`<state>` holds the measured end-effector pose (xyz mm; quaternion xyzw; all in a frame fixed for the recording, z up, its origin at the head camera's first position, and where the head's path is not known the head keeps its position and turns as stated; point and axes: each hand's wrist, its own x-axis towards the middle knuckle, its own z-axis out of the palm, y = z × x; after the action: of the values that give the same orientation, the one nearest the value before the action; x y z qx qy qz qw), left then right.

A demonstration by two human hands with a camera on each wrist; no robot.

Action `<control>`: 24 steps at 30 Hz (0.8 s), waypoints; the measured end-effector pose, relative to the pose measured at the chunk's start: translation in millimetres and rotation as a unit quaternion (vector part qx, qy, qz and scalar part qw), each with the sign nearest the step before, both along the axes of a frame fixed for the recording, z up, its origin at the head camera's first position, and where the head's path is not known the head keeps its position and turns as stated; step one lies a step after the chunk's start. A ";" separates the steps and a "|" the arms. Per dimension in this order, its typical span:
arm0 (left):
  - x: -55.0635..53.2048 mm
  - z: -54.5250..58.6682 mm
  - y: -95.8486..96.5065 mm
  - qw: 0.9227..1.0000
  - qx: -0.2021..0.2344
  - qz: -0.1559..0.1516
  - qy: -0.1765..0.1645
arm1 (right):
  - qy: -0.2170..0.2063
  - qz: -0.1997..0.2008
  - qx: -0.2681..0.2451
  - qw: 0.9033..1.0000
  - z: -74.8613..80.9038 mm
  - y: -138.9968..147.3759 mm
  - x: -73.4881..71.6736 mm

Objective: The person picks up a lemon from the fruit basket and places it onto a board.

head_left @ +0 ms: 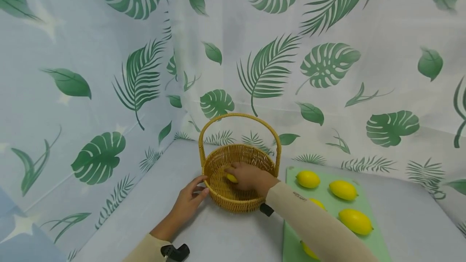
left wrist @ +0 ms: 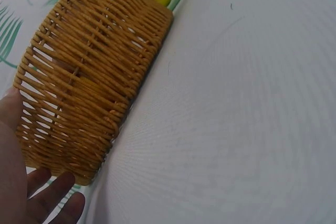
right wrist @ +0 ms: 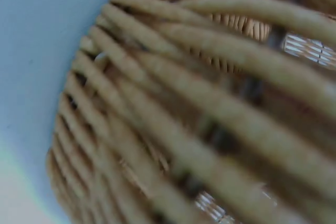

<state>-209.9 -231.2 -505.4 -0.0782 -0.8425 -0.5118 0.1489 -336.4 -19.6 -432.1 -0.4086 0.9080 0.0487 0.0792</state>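
Observation:
A round wicker basket with a tall arched handle stands on the pale surface. My right hand reaches down inside it, its fingers round a yellow lemon that is partly covered by the hand. At the basket's left side, my left hand touches the rim and outer wall with loosely bent fingers. From the left wrist view, one digit meets the rim of the basket while the other fingers lie spread by its wall. The right wrist view shows only blurred basket weave, with that hand hidden.
To the right lies a light green board bearing several lemons, some partly covered by the right forearm. A white curtain with green leaf prints hangs behind the basket and along the left. Dark wrist straps sit on both forearms.

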 end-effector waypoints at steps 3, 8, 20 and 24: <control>-0.7 -1.1 -0.1 1.000 -0.002 0.000 0.004 | -0.005 -0.009 -0.008 1.000 1.8 3.9 0.0; -0.6 -1.1 -0.2 1.000 -0.007 0.001 0.006 | 0.009 -0.004 -0.017 1.000 5.2 7.7 2.5; -0.5 -0.5 -0.5 1.000 -0.008 0.002 0.007 | 0.039 0.029 -0.024 0.999 3.1 8.0 3.1; 0.1 0.6 0.1 1.000 -0.005 -0.001 0.007 | 0.041 0.031 -0.026 0.998 4.7 8.5 4.0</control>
<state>-209.8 -231.1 -504.8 -0.0834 -0.8438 -0.5072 0.1543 -332.4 -11.1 -427.4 -0.4361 0.8983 0.0444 0.0300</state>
